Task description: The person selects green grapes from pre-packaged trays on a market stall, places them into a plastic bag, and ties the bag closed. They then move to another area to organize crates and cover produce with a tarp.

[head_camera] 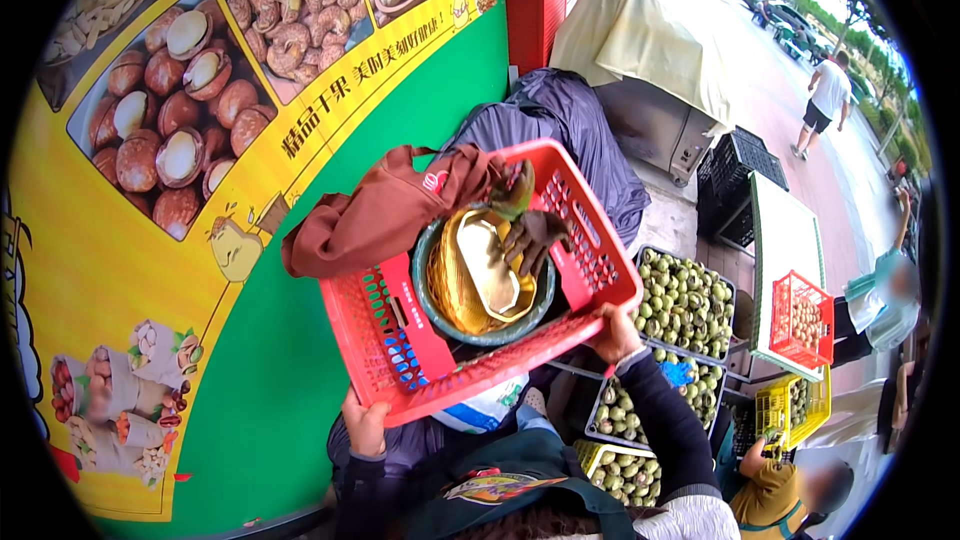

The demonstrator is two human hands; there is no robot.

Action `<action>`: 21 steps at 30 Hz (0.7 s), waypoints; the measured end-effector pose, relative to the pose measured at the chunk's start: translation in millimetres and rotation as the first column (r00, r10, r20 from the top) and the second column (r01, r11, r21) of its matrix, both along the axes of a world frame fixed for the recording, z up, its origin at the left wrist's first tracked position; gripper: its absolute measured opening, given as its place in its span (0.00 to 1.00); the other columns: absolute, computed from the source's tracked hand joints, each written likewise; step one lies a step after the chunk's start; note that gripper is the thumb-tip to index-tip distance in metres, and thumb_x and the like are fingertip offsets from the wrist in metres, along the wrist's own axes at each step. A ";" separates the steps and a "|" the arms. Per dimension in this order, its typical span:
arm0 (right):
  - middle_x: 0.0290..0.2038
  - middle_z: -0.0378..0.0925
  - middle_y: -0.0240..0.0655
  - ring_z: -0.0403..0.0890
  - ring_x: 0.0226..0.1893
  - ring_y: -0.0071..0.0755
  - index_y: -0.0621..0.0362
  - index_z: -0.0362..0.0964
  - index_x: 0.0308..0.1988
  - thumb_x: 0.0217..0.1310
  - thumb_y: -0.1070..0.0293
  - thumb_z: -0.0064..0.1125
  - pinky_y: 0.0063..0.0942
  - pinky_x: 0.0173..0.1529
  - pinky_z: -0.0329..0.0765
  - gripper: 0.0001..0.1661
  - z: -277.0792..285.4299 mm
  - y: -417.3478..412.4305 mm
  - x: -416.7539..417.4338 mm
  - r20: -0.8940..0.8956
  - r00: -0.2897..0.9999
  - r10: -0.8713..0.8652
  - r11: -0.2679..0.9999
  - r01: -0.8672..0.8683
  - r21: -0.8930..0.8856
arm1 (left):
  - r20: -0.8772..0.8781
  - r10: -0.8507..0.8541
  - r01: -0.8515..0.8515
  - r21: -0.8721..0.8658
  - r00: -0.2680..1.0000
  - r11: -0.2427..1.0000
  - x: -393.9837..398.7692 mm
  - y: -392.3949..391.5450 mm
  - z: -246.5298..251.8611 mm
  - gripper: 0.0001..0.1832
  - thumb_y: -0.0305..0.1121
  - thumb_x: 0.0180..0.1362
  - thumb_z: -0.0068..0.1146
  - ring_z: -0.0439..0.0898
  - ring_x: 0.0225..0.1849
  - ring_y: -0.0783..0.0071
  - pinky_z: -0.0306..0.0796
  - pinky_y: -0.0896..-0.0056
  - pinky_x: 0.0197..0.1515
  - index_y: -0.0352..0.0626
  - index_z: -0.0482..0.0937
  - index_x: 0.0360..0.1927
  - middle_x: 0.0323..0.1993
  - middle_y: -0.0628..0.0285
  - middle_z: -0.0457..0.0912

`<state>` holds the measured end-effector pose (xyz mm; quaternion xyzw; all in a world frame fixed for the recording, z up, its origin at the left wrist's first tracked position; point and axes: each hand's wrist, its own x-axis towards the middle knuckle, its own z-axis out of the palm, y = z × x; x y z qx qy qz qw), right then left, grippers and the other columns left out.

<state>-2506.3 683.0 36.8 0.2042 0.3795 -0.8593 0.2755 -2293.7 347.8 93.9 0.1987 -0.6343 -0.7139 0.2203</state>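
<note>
A red perforated plastic basket (480, 386) is held up in front of me, tilted. My left hand (366, 420) grips its near left corner, and my right hand (619, 336) grips the near right corner. Inside lies a round green-grey basin (480, 336) with gold octagonal trays (487, 262) and yellow strands in it. A dark brown glove (536, 236) rests over the trays, beside a green and brown object that I cannot make out. Brown cloth (375, 217) with a printed mark drapes over the basket's far left edge.
Crates of green round fruits (686, 300) stand at the right, near a table (787, 255) bearing a red basket (831, 322). Beyond are dark tarpaulin (570, 135) and a covered metal cabinet (660, 127). A printed wall panel (285, 360) is left. Several people are at the right.
</note>
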 end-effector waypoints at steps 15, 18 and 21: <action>0.51 0.67 0.41 0.70 0.50 0.31 0.54 0.47 0.60 0.59 0.78 0.43 0.26 0.52 0.68 0.30 -91.6 123.0 36.7 -0.239 0.828 0.507 0.820 -0.379 0.429 | -0.058 0.533 -0.516 0.186 0.844 0.836 -623.1 47.4 -205.5 0.32 0.17 0.39 0.40 0.74 0.44 0.57 0.71 0.59 0.43 0.39 0.61 0.55 0.49 0.53 0.70; 0.44 0.73 0.42 0.75 0.42 0.29 0.59 0.56 0.55 0.57 0.77 0.47 0.22 0.47 0.71 0.25 -118.9 181.2 156.7 0.080 0.988 0.133 0.841 -0.156 0.519 | 0.184 0.441 -0.473 0.198 0.878 0.858 -663.7 34.3 -222.8 0.31 0.21 0.41 0.41 0.72 0.47 0.53 0.70 0.58 0.46 0.35 0.61 0.55 0.50 0.48 0.68; 0.43 0.73 0.43 0.75 0.40 0.36 0.65 0.66 0.48 0.56 0.71 0.50 0.28 0.45 0.71 0.19 -138.6 178.1 250.9 0.209 0.956 -0.205 0.792 0.037 0.610 | 0.436 0.154 -0.330 0.362 0.886 0.872 -676.4 65.9 -216.1 0.31 0.28 0.46 0.45 0.71 0.49 0.51 0.59 0.31 0.48 0.41 0.57 0.58 0.53 0.50 0.66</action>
